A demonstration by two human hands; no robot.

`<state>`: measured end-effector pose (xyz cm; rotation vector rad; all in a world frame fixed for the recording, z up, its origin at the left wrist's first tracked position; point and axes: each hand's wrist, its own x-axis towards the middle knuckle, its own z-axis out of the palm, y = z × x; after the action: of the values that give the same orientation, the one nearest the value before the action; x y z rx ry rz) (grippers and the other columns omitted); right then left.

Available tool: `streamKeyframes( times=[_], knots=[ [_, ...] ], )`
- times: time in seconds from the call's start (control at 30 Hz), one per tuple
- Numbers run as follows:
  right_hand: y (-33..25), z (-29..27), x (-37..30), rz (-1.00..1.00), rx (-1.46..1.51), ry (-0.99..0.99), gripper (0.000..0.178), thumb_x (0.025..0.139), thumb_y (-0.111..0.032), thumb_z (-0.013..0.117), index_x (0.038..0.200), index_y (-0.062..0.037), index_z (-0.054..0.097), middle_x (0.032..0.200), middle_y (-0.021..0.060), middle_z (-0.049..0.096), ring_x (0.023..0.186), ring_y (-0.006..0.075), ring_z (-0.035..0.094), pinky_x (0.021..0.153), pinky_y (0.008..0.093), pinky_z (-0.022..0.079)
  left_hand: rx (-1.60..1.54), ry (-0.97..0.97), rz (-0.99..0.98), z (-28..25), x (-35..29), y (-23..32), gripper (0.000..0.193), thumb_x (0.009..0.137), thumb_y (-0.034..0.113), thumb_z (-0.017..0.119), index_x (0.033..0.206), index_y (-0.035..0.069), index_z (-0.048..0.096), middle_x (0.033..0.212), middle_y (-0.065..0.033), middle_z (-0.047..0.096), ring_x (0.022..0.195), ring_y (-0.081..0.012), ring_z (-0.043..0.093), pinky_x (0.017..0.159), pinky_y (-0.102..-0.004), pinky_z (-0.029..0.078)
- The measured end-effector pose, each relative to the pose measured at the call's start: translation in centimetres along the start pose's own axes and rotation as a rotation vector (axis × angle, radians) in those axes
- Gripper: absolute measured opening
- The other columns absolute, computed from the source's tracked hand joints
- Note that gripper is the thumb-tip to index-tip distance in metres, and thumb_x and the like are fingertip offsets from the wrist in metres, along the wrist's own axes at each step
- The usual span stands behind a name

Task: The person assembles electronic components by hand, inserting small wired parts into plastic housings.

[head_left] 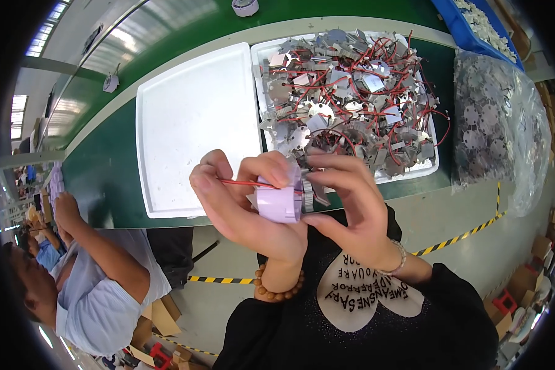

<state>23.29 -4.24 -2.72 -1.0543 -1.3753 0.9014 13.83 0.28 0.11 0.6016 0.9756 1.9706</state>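
In front of my chest, my left hand (pixel 243 213) is closed around a lilac plastic cylindrical housing (pixel 279 205). A red wire (pixel 243 182) runs from the housing past my left fingers. At the right end of the housing, the fingers of my right hand (pixel 361 206) pinch a grey finned metal part (pixel 309 195), which meets the housing's rim. How far the metal part sits inside cannot be made out. Beyond my hands, a white foam tray (pixel 422 169) holds a heap of metal parts (pixel 351 92) with red wires.
A second white tray (pixel 197 123) lies left of the heap. At right are a clear bag of metal discs (pixel 484 123) and a blue bin (pixel 445 13) of small white pieces. Lilac housings (pixel 245 7) sit on the green belt (pixel 185 24). A co-worker (pixel 108 290) works at left.
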Motion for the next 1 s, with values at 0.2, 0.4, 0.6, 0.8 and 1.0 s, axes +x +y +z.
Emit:
streamKeyframes(
  times=[0.2,0.4,0.6,0.8,1.0],
  knots=[
    [0.5,-0.1,-0.6,0.047,0.297,0.032,0.043,0.062,-0.005,0.074,0.1,0.0013,0.055,0.104,0.0142,0.055,0.096,0.0239,0.054,0.082,0.0315,0.042,0.067,-0.076,0.007,-0.2,-0.3,-0.1,0.03,0.094,0.032,0.024,0.085,0.004,0.025,0.071,-0.0078,0.032,0.045,-0.0195,0.048,0.046,-0.0305,0.044],
    [0.2,-0.8,0.0,-0.27,-0.02,0.073,0.039,0.058,-0.006,0.074,0.094,0.0024,0.059,0.098,0.0164,0.06,0.09,0.0276,0.058,0.077,0.0337,0.046,-0.048,-0.06,0.056,-0.2,-0.7,-0.2,0.028,0.094,0.033,0.018,0.091,0.006,0.02,0.081,-0.0131,0.037,0.039,-0.0258,0.051,0.041,-0.0327,0.048],
    [0.3,0.8,-0.6,-0.194,0.058,0.17,0.042,0.06,-0.001,0.071,0.099,0.0063,0.059,0.1,0.0214,0.059,0.096,0.0307,0.058,0.082,0.0352,0.045,-0.175,-0.085,0.298,-0.2,-1.2,-1.5,0.03,0.093,0.039,0.012,0.094,0.01,0.017,0.09,-0.0088,0.034,0.04,-0.0318,0.053,0.037,-0.0408,0.047],
    [-0.7,1.4,-2.0,-0.107,0.179,-0.057,0.047,0.086,-0.014,0.045,0.122,0.0134,0.035,0.128,0.029,0.034,0.122,0.0362,0.034,0.1,0.0401,0.024,-0.222,-0.105,0.466,0.0,-1.2,-1.4,0.028,0.093,0.038,0.016,0.097,0.01,0.022,0.092,-0.0079,0.036,0.04,-0.0286,0.052,0.039,-0.0408,0.046],
    [-0.6,2.8,-2.5,-0.199,0.05,-0.161,0.071,0.081,-0.024,0.054,0.129,0.0135,0.017,0.13,0.0361,0.023,0.123,0.0442,0.025,0.102,0.0462,0.019,-0.114,0.003,0.395,0.2,-0.8,-0.8,0.02,0.092,0.026,0.029,0.098,0.007,0.024,0.077,-0.0054,0.035,0.04,-0.0156,0.045,0.044,-0.0286,0.04]
  ],
)
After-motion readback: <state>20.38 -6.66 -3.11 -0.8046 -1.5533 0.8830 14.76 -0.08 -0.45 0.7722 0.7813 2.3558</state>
